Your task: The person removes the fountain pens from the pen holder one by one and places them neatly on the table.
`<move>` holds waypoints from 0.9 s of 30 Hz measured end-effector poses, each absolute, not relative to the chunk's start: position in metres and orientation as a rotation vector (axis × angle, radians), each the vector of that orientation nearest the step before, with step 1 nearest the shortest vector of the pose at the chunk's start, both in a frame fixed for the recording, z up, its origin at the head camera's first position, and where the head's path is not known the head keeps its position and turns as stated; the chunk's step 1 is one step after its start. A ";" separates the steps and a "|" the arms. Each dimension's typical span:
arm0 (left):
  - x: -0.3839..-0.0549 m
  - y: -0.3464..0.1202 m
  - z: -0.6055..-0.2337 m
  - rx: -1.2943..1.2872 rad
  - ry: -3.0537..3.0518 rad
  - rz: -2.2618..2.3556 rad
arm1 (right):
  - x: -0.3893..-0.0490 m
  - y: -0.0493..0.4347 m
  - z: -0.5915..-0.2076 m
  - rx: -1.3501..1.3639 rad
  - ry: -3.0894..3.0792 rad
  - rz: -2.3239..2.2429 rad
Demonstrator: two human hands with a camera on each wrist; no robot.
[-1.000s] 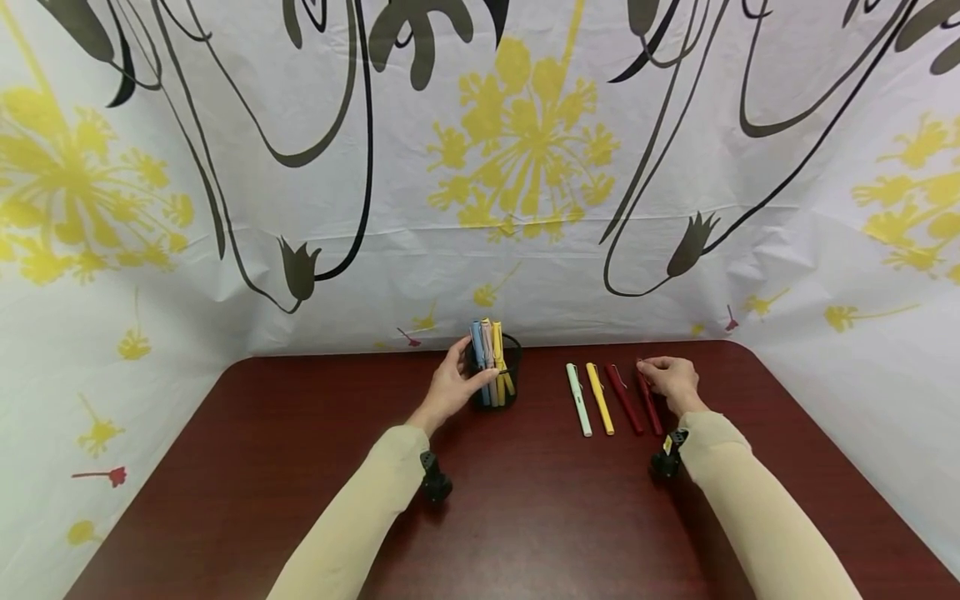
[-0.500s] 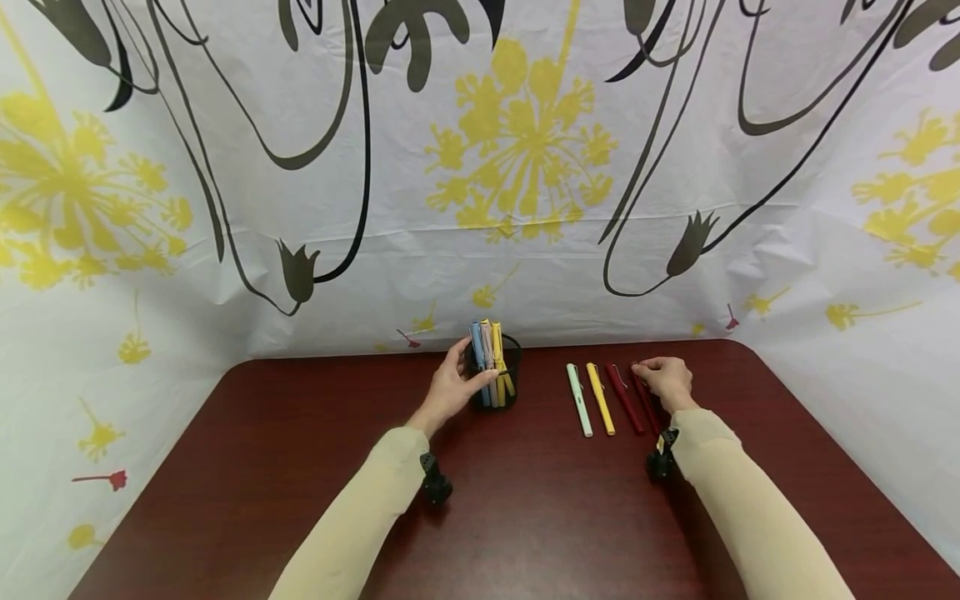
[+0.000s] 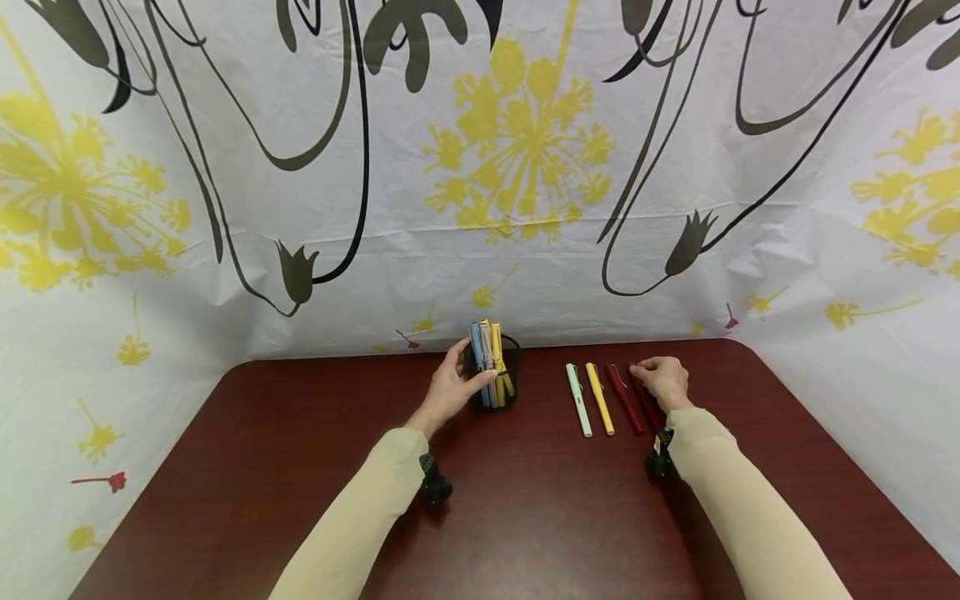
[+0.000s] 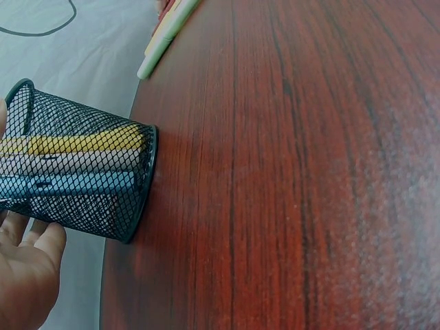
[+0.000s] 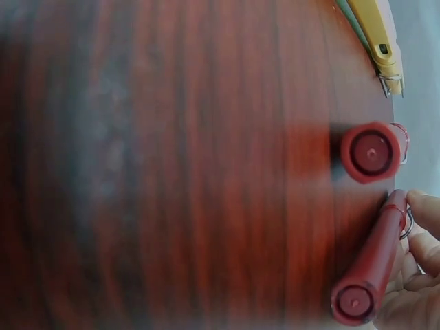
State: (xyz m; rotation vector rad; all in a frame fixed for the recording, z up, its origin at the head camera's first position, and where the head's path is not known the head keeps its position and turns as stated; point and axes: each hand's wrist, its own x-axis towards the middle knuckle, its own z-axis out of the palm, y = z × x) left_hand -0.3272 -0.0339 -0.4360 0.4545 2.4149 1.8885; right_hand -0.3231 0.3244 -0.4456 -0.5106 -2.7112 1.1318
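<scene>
My left hand (image 3: 448,392) grips a black mesh pen cup (image 4: 65,110) near the table's back edge, thumb on the near side. Inside stand several pens, among them a blue pen (image 3: 477,343), a pale pink one and yellow ones. My right hand (image 3: 663,379) pinches the cap end of the rightmost dark red pen (image 5: 377,251), which lies on the table. Just left of it is another red pen (image 3: 625,400), apart from the held one in the right wrist view. Further left lie a yellow pen (image 3: 600,400) and a pale green pen (image 3: 579,400), roughly parallel.
The dark red-brown wooden table (image 3: 525,508) has rounded back corners. Behind it and along both sides hangs a white sheet (image 3: 420,275) with yellow and grey flower prints. A small black camera is strapped to each wrist.
My right hand has shifted slightly left, bringing the rightmost red pen closer to the other red pen. The left hand and the pen cup have stayed in place.
</scene>
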 end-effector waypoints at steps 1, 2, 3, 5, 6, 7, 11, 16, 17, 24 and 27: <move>-0.327 -0.034 -0.436 0.456 2.417 1.884 | -0.323 0.324 -0.445 -0.512 -2.712 1.132; -0.327 -0.034 -0.436 0.453 2.419 1.879 | -0.323 0.323 -0.445 -0.509 -2.714 1.131; -0.327 -0.034 -0.436 0.452 2.416 1.879 | -0.323 0.323 -0.445 -0.507 -2.715 1.128; -0.325 -0.035 -0.433 0.449 2.411 1.880 | -0.323 0.322 -0.445 -0.506 -2.714 1.122; -0.323 -0.035 -0.430 0.455 2.412 1.877 | -0.323 0.322 -0.445 -0.507 -2.712 1.120; -0.320 -0.035 -0.426 0.459 2.411 1.876 | -0.323 0.322 -0.445 -0.508 -2.711 1.120; -0.309 -0.036 -0.409 0.469 2.405 1.864 | -0.322 0.322 -0.445 -0.515 -2.707 1.136; -0.301 -0.037 -0.402 0.472 2.409 1.851 | -0.322 0.322 -0.445 -0.508 -2.698 1.137; -0.301 -0.037 -0.401 0.472 2.410 1.850 | -0.323 0.322 -0.445 -0.506 -2.696 1.132; -0.307 -0.037 -0.408 0.477 2.416 1.851 | -0.323 0.323 -0.447 -0.494 -2.679 1.106; -0.317 -0.037 -0.420 0.465 2.414 1.862 | -0.323 0.323 -0.448 -0.490 -2.676 1.099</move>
